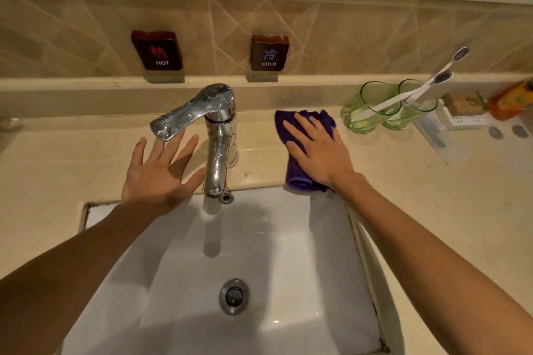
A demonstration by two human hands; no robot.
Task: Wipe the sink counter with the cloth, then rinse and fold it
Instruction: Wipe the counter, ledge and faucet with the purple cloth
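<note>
Purple cloth (300,150) lay folded on the surface (403,181), right of the faucet (219,141), near end at the sink (331,239) rim. Looked soft, light, limp, possibly damp, hard to tell; likely to slide under a flat palm, best pinched at a free edge or bunched to lift. Right hand (317,150) pressed flat on it, fingers (291,131) straight, gripping nothing. Left hand (158,170) hovered spread and released under the faucet lever. Green glass cups (372,106) with toothbrushes (418,89) stood just beside the cloth.

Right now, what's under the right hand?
The right hand lies flat, fingers straight, on the folded purple cloth, which lies on the counter right of the faucet. The cloth's middle and the counter beneath are covered.
</note>
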